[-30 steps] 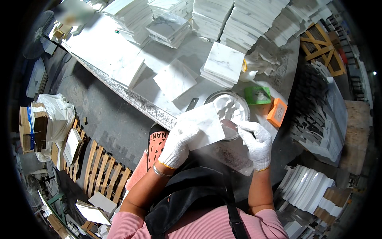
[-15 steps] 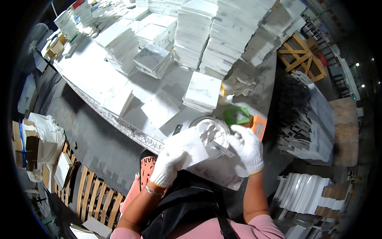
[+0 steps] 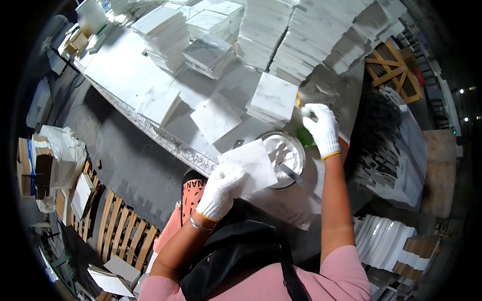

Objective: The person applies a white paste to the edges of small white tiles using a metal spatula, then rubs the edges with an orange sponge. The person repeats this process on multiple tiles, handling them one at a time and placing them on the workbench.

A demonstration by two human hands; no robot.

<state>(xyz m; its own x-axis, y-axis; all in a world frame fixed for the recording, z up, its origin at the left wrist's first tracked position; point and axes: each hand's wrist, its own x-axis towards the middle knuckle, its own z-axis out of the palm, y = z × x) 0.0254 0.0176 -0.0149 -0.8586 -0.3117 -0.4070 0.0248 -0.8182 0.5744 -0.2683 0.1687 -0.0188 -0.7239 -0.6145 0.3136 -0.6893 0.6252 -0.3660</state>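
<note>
My left hand (image 3: 220, 193), in a white knitted glove, grips a square white tile (image 3: 255, 163) by its near edge. That tile hangs over the table's near edge, overlapping a round tub of white paste (image 3: 288, 148). A flat metal putty knife (image 3: 292, 174) lies across the tub's near rim. Beyond the tub, my gloved right hand (image 3: 321, 129) is stretched out with curled fingers; whatever is in them is hidden. Beneath it show parts of a green box (image 3: 305, 136) and an orange box (image 3: 344, 146). A short stack of marbled tiles (image 3: 273, 98) stands left of that hand.
A single tile (image 3: 216, 118) lies flat on the stone-topped table (image 3: 188, 155). Tall tile stacks (image 3: 266, 32) fill its far side. On the floor are a wooden pallet (image 3: 125, 226) at left and a bulky load of white slabs (image 3: 389, 155) at right.
My right hand has moved away from beside the tub, forward past it and over the coloured boxes. The left hand still holds the tile, raised slightly and shifted right in view.
</note>
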